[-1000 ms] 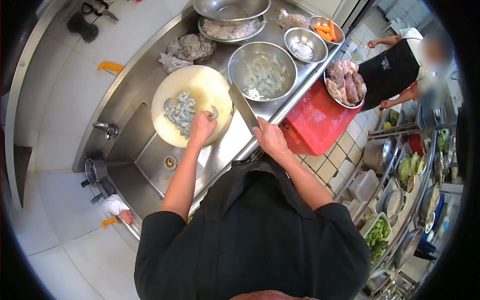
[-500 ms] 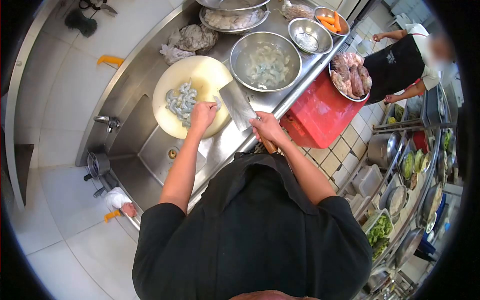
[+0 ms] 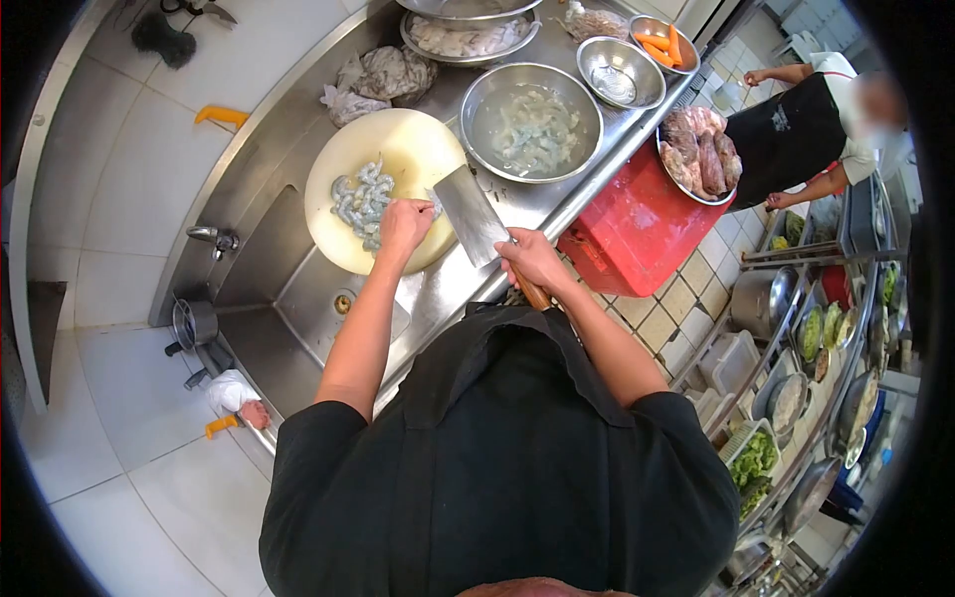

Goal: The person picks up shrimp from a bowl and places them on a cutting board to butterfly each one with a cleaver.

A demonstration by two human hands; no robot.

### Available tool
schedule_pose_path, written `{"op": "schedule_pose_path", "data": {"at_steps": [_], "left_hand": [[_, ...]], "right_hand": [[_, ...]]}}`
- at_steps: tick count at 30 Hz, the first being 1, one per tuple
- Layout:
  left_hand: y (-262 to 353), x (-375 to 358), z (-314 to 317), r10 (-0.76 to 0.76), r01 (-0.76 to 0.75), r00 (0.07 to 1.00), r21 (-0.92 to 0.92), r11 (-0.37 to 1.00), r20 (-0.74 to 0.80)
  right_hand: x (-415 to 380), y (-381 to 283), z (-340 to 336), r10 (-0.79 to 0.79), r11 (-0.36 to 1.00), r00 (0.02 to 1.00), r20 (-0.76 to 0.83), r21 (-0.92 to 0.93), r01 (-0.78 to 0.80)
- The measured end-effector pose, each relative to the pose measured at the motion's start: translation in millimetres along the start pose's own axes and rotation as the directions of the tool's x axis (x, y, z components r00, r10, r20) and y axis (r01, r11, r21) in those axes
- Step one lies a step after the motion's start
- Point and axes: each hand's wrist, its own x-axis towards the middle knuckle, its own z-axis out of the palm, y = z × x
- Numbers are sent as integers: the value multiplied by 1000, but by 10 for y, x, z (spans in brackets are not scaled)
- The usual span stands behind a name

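Observation:
My right hand (image 3: 533, 263) is closed around the wooden handle of a cleaver (image 3: 470, 214), whose wide blade reaches over the right edge of a round, pale cutting board (image 3: 333, 164). On the board lies a heap of grey peeled shrimp (image 3: 363, 199). My left hand (image 3: 406, 225) is beside the heap, its fingers pinched on a shrimp (image 3: 435, 202) close to the blade's edge; the fingers partly hide it. Just beyond the cleaver stands a steel bowl (image 3: 468, 129) with more shrimp (image 3: 535, 129) in cloudy water.
A steel sink (image 3: 259, 249) with a faucet (image 3: 214, 237) is left of the board. Bagged food (image 3: 388, 75) and a bowl of carrots (image 3: 657, 42) stand farther back. Right of the counter, a red crate (image 3: 627, 224) bears a bowl of meat (image 3: 701, 149). Another person (image 3: 786, 139) stands beyond it.
Almost nothing differs. The view has shifted very slightly; both hands, the cleaver and the shrimp heap keep nearly the same places.

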Motion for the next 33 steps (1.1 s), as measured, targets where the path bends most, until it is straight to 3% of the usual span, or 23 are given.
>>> {"op": "schedule_pose_path", "data": {"at_steps": [10,16,25,33], "left_hand": [[130,-118,46,-123,120,992,-70,990,-37],[169,-172,51,-195,189,980,-116,975,-42],[110,-175,79,-219,208,974,-157,965,-53],[-40,-126,153,-194,188,980,-135,973,-39]], "right_hand": [[-421,-61,-128,80,996,996,42,-33,-79],[-563,9,-282,124,992,980,157,-25,-122],[-486,-129,-191,100,993,994,50,-71,-96],[-477,-177,-168,-10,958,999,-31,-288,0]]}}
